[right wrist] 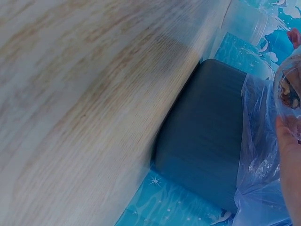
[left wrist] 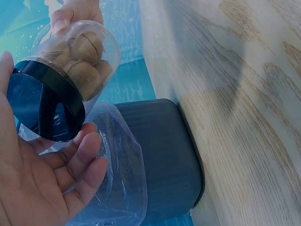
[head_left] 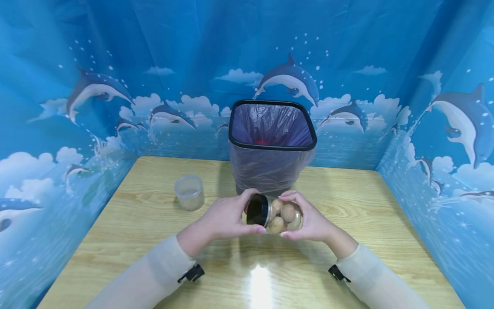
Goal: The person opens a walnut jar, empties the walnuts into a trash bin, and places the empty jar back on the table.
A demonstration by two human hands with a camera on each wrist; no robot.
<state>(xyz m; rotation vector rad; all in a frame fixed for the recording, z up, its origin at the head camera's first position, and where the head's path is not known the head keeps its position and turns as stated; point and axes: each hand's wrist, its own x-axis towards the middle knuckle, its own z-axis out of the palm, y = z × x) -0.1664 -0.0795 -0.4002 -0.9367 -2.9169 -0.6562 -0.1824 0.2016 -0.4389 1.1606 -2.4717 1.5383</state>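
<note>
A clear jar with a black lid lies sideways between both hands, lifted above the table, with several round brown walnut-like things [head_left: 287, 213] inside. My left hand [head_left: 227, 216] has its thumb and fingers around the black lid [head_left: 257, 210]; in the left wrist view the lid [left wrist: 46, 100] rests by the curved fingers of the left hand [left wrist: 42, 179]. My right hand [head_left: 314, 219] grips the jar's base end between thumb and fingers. At the edge of the right wrist view, the right hand [right wrist: 290, 169] touches the jar [right wrist: 288, 94].
Behind the hands stands a bin [head_left: 270, 171] with a black rim and a purple translucent liner. An empty-looking clear container [head_left: 189, 192] is at the left on the wooden table [head_left: 146, 214]. Blue dolphin-print curtains [head_left: 173, 43] surround the table's back and sides.
</note>
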